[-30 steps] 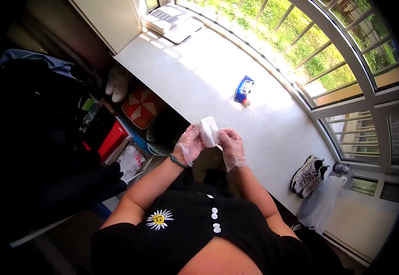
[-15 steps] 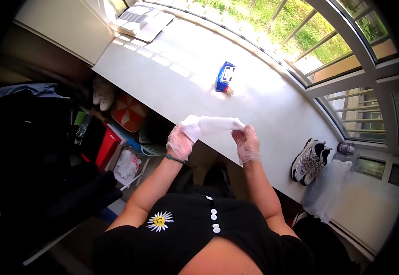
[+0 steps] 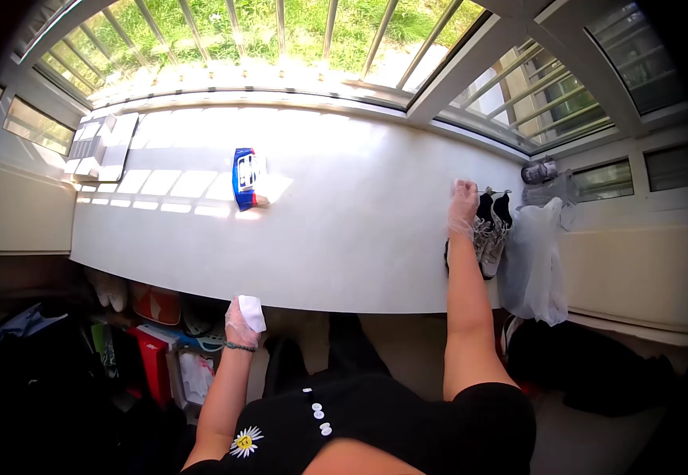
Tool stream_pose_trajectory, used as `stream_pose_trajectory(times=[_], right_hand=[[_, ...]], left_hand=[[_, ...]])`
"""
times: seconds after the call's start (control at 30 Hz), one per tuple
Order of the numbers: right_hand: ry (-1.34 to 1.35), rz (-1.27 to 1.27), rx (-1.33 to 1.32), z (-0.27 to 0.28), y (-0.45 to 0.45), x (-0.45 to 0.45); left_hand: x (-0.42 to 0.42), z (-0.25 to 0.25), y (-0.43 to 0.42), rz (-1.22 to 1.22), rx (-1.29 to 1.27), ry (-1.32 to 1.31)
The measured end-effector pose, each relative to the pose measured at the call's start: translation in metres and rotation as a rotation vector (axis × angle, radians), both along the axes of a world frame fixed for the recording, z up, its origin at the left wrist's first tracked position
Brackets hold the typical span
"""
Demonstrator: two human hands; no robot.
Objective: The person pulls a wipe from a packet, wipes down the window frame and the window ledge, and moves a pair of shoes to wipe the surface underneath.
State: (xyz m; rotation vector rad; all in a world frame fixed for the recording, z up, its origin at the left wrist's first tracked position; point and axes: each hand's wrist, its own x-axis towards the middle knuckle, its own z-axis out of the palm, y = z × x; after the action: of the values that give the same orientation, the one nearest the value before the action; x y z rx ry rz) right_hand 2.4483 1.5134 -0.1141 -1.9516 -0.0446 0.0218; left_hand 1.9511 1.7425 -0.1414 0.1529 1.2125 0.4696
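Near the front edge of the white table, my left hand (image 3: pixel 241 326), in a clear glove, is closed on a folded white wipe (image 3: pixel 252 313). My gloved right hand (image 3: pixel 462 209) is stretched out over the table's right part, beside a pair of grey and black shoes (image 3: pixel 492 234). Its fingers are closed at the top of the shoes; whatever they grip is too small to make out. A blue packet (image 3: pixel 244 179) lies on the table, left of the middle.
White boxes (image 3: pixel 94 149) stand at the table's far left. On the right are a translucent plastic bag (image 3: pixel 535 261) and a dark rolled item (image 3: pixel 539 171). Barred windows run behind the table (image 3: pixel 344 229). Below it at left are a red folder (image 3: pixel 152 362) and white shoes (image 3: pixel 108 288).
The view has turned right. My hands have moved apart: the right let go of the wipe and reached to the shoes, while the left keeps the wipe, now bunched smaller.
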Motion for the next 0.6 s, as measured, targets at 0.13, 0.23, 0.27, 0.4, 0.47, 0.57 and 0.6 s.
stream_pose_trajectory(times=[0.13,0.23,0.27,0.4,0.47,0.57,0.6], right_hand=[[-0.702,0.467,-0.503,-0.022,0.013,0.050],[-0.568,0.209,-0.483,-0.061,0.015,0.061],[-0.240,0.136,-0.411,-0.070,0.015,0.062],[-0.587,0.084,-0.527,-0.110,0.036,0.088],[-0.514,0.123,-0.556,-0.121,0.050,0.115],[-0.484,0.169,-0.556,-0.146,0.050,0.147],[-0.410,-0.013,-0.469,-0.145,0.046,0.156]], left_hand=[[0.018,-0.008,-0.014,-0.089,0.022,0.010],[0.024,-0.020,-0.018,-0.131,0.047,0.094],[0.029,-0.022,-0.018,-0.160,0.072,0.181],[0.051,-0.023,-0.009,-0.111,0.050,0.281],[0.047,-0.035,0.004,-0.145,0.050,0.241],[0.063,-0.016,0.006,-0.192,0.082,0.272],[0.072,-0.008,0.007,-0.171,0.106,0.301]])
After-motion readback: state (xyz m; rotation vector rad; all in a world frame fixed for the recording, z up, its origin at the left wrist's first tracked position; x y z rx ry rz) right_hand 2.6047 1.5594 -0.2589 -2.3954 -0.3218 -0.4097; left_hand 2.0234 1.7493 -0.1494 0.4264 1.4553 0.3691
